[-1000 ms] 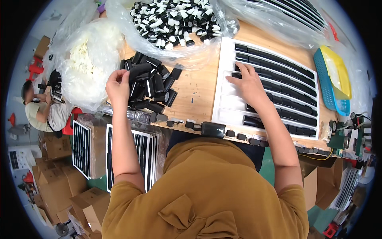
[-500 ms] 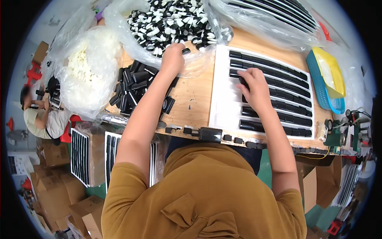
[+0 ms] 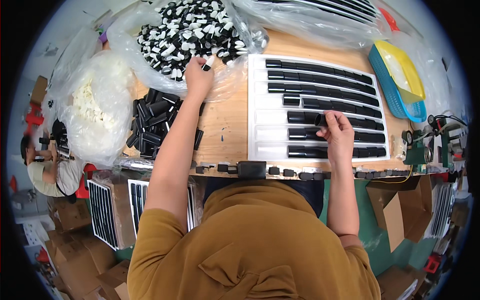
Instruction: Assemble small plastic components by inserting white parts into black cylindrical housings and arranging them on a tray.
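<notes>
Filling a white slotted tray with black tube pieces, one hand fetching a cap.

The left hand (image 3: 198,75) reaches into the clear plastic bag of black-and-white caps (image 3: 190,30), fingers closed on one small cap (image 3: 208,62); the right hand (image 3: 337,131) pinches a short black plastic tube (image 3: 320,120) over the white moulded tray (image 3: 260,107), whose rows are mostly filled. By my judgement the step is capping and seating a tube; next, cap and tube need bringing together and setting into an open slot. A pile of loose black tubes (image 3: 155,122) lies on the wooden bench (image 3: 225,127), a blue-and-yellow basket (image 3: 400,80) at its right; cardboard boxes (image 3: 70,250) crowd the floor.
</notes>
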`<state>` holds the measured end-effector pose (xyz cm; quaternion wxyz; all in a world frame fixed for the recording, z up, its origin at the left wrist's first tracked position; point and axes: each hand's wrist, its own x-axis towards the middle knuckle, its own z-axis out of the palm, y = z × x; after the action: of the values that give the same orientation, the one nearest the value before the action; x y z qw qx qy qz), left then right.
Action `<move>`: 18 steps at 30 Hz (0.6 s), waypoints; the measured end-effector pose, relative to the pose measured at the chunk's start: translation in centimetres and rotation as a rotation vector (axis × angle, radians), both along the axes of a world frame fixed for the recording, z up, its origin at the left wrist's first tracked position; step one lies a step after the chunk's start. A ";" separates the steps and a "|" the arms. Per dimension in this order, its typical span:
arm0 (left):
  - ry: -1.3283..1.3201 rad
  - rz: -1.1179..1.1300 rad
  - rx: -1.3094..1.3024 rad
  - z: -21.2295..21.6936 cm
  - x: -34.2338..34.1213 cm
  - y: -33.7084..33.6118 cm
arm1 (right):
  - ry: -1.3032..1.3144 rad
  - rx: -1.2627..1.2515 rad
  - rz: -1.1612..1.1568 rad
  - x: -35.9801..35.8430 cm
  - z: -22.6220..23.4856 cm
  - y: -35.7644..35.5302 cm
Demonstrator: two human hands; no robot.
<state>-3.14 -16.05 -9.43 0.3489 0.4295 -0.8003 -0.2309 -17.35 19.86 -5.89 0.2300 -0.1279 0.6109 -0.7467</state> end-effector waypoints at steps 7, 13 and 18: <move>0.253 -0.583 0.910 6.4 4.8 17.3 | -0.112 -0.046 0.201 3.6 0.3 -1.6; 0.497 -0.685 0.983 4.9 6.6 20.6 | -0.070 0.039 0.462 5.3 2.3 -1.7; 0.519 -0.627 1.008 5.2 7.1 20.2 | -0.035 0.028 0.440 5.2 2.0 -0.9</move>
<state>3.96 4.14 -4.20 0.2024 0.2167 -0.5707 -0.7657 -12.18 18.91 -3.85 0.3997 -0.2418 0.5744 -0.6722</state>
